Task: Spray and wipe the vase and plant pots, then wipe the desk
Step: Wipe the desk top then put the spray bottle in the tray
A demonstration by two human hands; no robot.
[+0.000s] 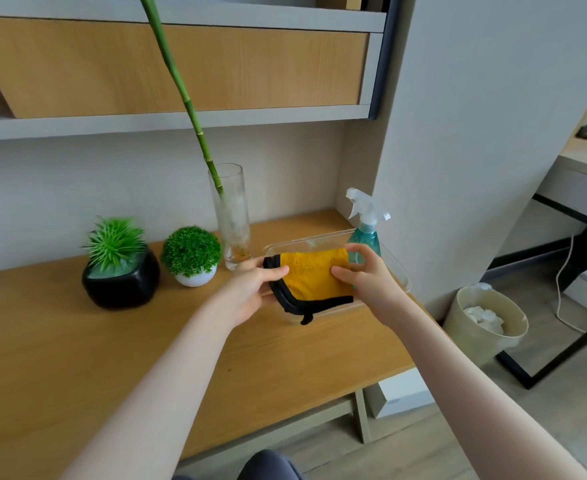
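Hands, left point(250, 292) and right point(365, 275), pinch folded fuzzy yellow black-edged cloth point(314, 280) above clear rectangular tray point(397, 268)

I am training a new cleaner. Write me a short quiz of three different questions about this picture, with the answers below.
1. True or false: the yellow cloth is held by both the left hand and the right hand.
2. Which thing stands nearest the wall corner on the right side of the desk? A) black plant pot B) spray bottle C) white plant pot
3. Fill in: the green stalk stands in the glass ____.

Key: 1 true. 2 B. 3 vase.
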